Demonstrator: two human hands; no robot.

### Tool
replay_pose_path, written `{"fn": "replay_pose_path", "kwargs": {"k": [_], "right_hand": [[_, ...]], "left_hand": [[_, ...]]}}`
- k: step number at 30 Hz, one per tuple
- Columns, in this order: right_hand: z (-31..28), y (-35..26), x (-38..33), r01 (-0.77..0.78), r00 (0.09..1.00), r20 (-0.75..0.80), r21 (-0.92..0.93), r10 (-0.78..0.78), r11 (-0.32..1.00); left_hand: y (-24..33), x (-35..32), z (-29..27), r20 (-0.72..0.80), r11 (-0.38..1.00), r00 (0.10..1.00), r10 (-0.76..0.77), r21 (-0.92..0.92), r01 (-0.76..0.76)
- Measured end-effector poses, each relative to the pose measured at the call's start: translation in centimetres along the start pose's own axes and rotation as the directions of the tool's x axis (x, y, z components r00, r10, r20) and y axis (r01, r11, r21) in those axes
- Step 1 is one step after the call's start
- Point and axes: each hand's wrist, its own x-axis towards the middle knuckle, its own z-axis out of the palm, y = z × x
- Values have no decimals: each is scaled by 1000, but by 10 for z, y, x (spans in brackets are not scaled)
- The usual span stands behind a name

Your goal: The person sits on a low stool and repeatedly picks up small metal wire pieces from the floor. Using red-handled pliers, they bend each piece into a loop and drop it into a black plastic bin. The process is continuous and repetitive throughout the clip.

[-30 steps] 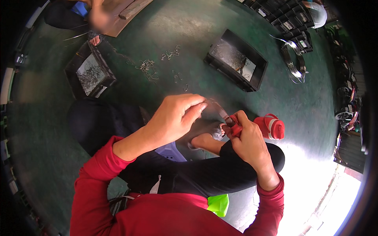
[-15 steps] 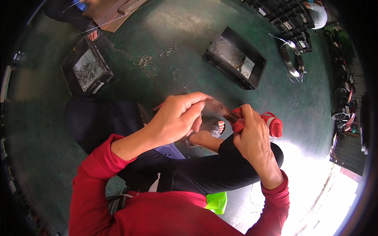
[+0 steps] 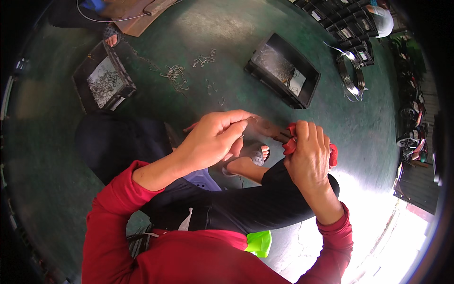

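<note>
My left hand point(image 3: 213, 139) is closed in a pinch, thumb against forefinger, on a thin piece of bent wire point(image 3: 251, 119) that barely shows at the fingertips. Facing it, my right hand point(image 3: 308, 154) is wrapped round the red handles of a pair of pliers point(image 3: 283, 136). The dark jaws point left toward the wire; blur hides whether they touch it. Both hands are raised above my crossed legs. Beyond them on the green floor lie bent wire hooks point(image 3: 175, 76) in a loose pile, with several more scattered nearby.
A black crate point(image 3: 126, 87) with wire pieces stands at the left, and another black crate point(image 3: 309, 90) ahead on the right. Farther right are a wire coil point(image 3: 358, 78) and stacked crates point(image 3: 347, 31). A red container point(image 3: 334, 156) sits behind my right hand. Another person's foot point(image 3: 112, 40) shows upper left.
My right hand has shifted slightly right with the pliers and turned, so their jaws sit farther from my left fingertips. My left hand has hardly moved. The long wire at upper left has moved.
</note>
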Motion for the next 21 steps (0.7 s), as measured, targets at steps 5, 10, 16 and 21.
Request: {"fn": "replay_pose_path", "kwargs": {"k": [5,10,16,21], "right_hand": [[-13,6,3,-478,782,620,533,63,698],[-23,1,1,-622,632,774,480,35,618],[-24,-1,-3,-607,654,756,506,23,613],[-20,2,-8,-598,672,740,518,31,611]], "left_hand": [[3,2,-2,-34,958,990,139,257,-126],[9,3,-9,48,999,999,-7,32,6],[11,2,-8,99,998,994,-52,-33,55],[9,2,-8,136,1000,991,-4,12,2]]}}
